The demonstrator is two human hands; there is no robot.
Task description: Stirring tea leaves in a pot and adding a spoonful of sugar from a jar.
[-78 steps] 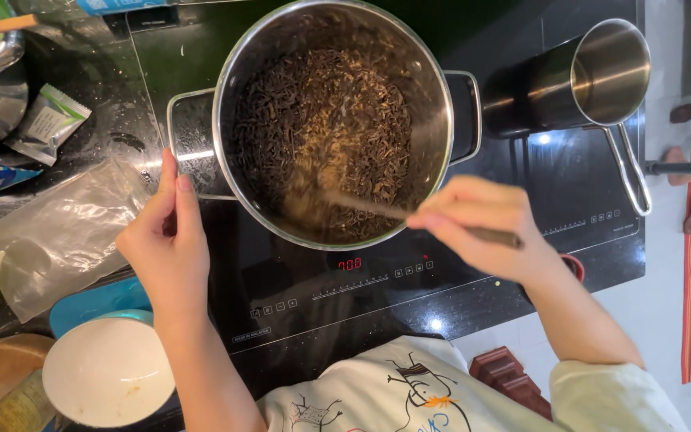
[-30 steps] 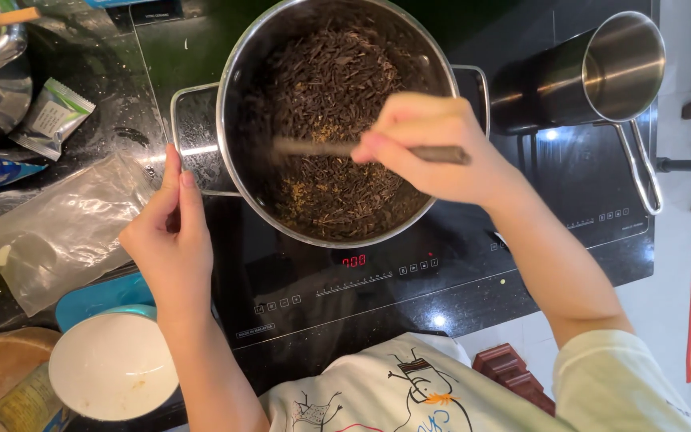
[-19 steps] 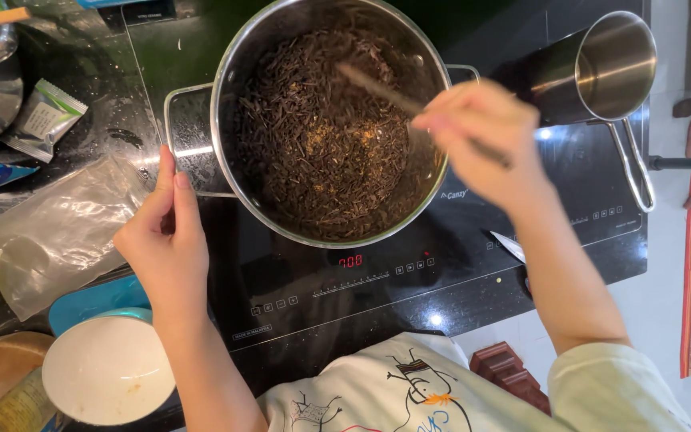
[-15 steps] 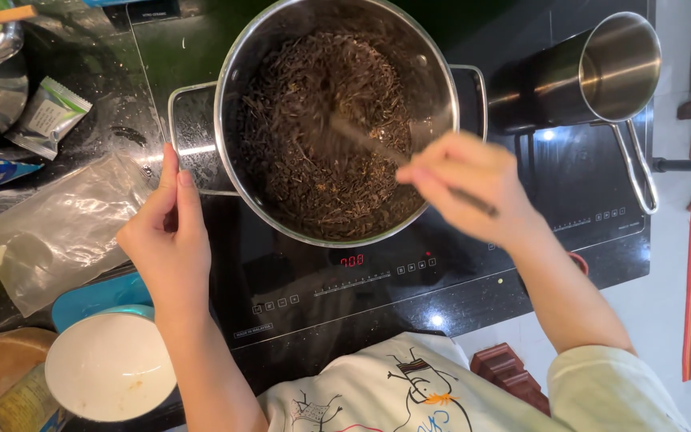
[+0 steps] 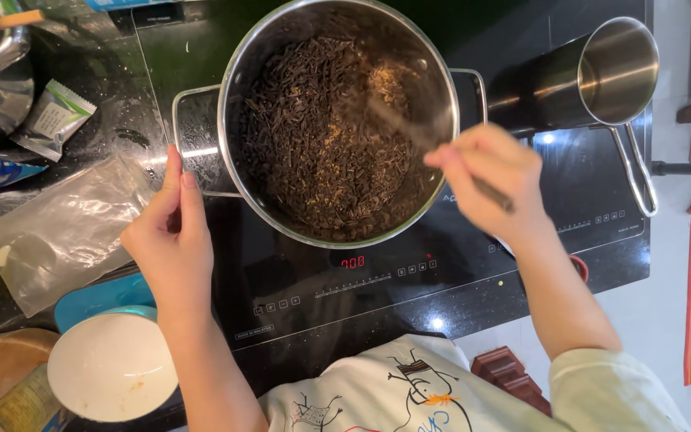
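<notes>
Left to right: plastic bag and white bowl are sitting on the bench left of the cooktop. Left hand is pinching the pot's left handle — thumb and fingers closed narrow around the wire loop, wrist straight, forearm running down toward the body. Pot is sitting on the cooktop, centred, holding a dark shredded mix spread across the base. Right hand is hovering at the pot's right rim, fist closed on a thin stirrer — shaft is blurred and angling down-left into the mix, wrist cocked, forearm coming in from lower right. Steel saucepan is lying tilted just beside that hand, near the right pot handle.

Risks, as I judge them:
- cooktop display is lit, so the metal handle is likely heating up — burn on the left fingers.
- fast stirring is liable to be flicking the mix over the rim onto the glass.
- right elbow swinging out could be knocking the saucepan.
- thin dry layer — scorching if stirring slows.
</notes>
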